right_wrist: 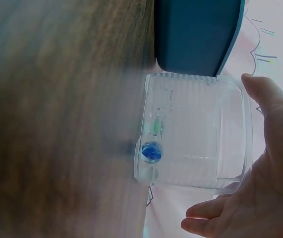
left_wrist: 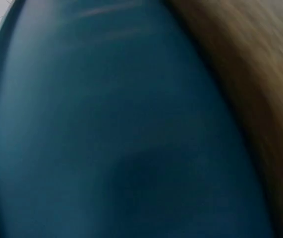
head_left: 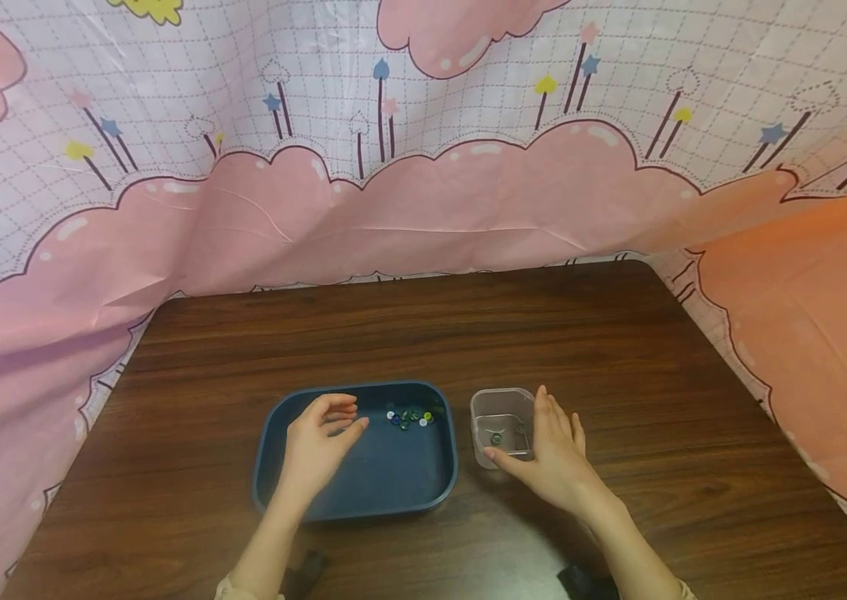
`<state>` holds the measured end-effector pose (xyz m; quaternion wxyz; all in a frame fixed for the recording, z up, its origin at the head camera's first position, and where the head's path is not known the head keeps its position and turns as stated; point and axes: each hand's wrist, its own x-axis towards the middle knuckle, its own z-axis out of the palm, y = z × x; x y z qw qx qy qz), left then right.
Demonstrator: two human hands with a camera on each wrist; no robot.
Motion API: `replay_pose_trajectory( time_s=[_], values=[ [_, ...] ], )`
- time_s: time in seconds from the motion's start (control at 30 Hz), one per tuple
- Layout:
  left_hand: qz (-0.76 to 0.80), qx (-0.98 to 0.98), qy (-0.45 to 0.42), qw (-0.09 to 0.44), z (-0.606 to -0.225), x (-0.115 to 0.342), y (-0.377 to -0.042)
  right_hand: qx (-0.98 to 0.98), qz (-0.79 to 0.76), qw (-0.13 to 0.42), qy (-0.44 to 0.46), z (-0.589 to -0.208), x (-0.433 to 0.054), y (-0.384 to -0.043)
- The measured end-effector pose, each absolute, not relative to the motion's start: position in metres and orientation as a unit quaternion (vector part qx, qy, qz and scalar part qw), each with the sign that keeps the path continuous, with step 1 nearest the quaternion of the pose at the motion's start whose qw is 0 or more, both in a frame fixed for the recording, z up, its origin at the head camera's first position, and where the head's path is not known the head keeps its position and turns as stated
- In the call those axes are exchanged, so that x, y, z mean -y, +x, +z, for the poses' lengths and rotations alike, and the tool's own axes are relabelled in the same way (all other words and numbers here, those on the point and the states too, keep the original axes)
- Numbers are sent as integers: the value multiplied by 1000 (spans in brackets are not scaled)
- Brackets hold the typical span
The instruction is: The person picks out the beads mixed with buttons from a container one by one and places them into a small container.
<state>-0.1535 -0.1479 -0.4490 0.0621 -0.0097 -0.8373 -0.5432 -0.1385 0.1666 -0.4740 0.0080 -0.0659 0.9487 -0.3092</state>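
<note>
My left hand hovers over the left part of a dark blue tray, its fingers loosely bent, thumb apart, nothing visible between them. Several small glass beads, green, blue, white and yellow, lie toward the back right of that tray. To the right stands a small clear plastic box with a green bead inside. My right hand is spread at its right side, thumb near the front rim. In the right wrist view a blue bead shows through the wall of the box.
A brown wooden table bears the tray and box, which stand side by side with a narrow gap. Behind it hangs a patterned pink and white cloth. The left wrist view is blurred, mostly tray wall.
</note>
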Motion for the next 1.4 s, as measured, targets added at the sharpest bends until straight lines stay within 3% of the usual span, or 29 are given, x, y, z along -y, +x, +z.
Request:
replay_pose_trajectory(
  time_s=[0.63,1.4],
  values=[
    [-472,878,-28,68,-457,171,-160,-948,-312,15,-64,-473,-167,-138],
    [-457,888,-30,40,-465,188,-172,-948,-310,19,-61,-474,-167,-139]
  ],
)
